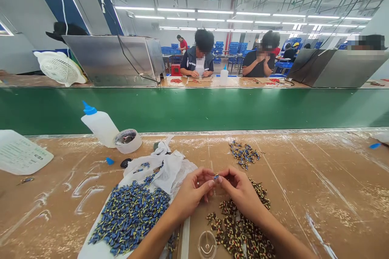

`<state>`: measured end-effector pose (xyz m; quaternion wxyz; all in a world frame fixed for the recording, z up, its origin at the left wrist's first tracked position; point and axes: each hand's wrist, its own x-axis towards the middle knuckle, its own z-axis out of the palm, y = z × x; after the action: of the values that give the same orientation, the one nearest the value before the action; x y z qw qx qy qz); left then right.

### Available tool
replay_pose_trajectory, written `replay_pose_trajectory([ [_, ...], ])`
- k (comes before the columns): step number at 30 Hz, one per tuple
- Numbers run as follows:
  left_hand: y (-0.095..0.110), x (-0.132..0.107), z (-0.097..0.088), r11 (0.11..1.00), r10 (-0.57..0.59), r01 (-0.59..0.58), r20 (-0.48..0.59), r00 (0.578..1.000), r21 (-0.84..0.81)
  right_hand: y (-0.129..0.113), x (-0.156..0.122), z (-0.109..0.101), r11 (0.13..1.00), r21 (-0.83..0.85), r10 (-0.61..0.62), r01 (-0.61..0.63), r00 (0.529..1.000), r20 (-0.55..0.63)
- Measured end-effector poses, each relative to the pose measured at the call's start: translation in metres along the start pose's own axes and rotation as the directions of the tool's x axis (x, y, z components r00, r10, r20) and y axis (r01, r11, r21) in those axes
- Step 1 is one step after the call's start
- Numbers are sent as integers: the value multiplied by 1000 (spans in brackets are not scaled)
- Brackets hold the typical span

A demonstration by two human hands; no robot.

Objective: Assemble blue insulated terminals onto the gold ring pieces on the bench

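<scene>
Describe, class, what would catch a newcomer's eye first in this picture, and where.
The big heap of small blue pieces at the lower left stands out first. Just right of it, the left hand and right hand meet at one tiny bluish piece. Beyond them, a bright green band crosses the whole view.

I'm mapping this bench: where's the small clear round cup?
In the head view, the cup sits at bottom centre, just left of the brown-and-cream pile of small pieces.
</scene>
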<state>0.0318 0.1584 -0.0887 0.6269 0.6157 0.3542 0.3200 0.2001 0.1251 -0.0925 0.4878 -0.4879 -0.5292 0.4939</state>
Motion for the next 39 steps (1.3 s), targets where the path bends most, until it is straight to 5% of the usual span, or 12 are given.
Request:
replay_pose_trajectory([
  [5, 8, -4, 3, 933, 236, -213, -46, 971, 290, -2, -3, -1, 906, 343, 201, -248, 965, 169],
  [12, 9, -2, 2, 950, 285, -277, -38, 958, 142, -5, -5, 0, 829, 458, 191, -319, 933, 305],
  [16, 10, 1, -3, 977, 209, -207, -52, 976, 50, -3, -1, 1, 905, 343, 145, -250, 942, 304],
  [20, 6, 3, -15, 991, 57, -48, -70, 996, 124, -6, -6, 4, 996, 48, 55, -71, 961, 270],
  [25, 0, 4, -19, 951, 35, -3, -98, 995, 308, -11, -18, 11, 953, -259, -56, 158, 931, 361],
  [33, -5, 5, -14, 829, 127, -28, -139, 982, 559, 16, -20, 23, 965, -211, -17, 157, 839, 545],
  [39, -6, 4, -16, 841, 105, -13, -139, 985, 541, 18, -21, 21, 968, -221, 15, 120, 850, 527],
])
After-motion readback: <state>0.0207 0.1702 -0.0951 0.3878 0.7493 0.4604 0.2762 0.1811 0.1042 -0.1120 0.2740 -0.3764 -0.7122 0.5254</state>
